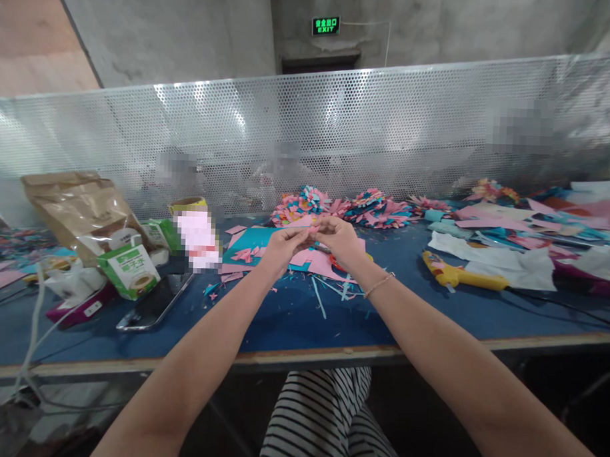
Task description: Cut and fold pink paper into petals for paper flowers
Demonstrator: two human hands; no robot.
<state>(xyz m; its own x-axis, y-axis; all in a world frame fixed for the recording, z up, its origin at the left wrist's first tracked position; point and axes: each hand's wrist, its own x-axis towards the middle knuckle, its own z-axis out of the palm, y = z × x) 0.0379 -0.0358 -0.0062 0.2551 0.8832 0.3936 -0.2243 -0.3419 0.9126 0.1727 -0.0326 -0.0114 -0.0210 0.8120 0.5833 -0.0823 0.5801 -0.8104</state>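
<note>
L grip (288, 242) & R grip (340, 242) meet above counter (301, 332), fingers nearly closed, both pinching a pink bit (301, 222), partly hidden at fingertips. Teal sheet (248, 240) w/ pink scraps (244, 255) below grips; paper flowers (306, 205) just beyond. Phone (155, 306) & green-wht box (128, 269) well to L of grips, glue gun (476, 280) to R, wht paper (521, 268) just behind it.

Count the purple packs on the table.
2: one purple pack left of the green-and-white carton, another purple pack right of the yellow glue gun. Clutter may hide more.
</note>
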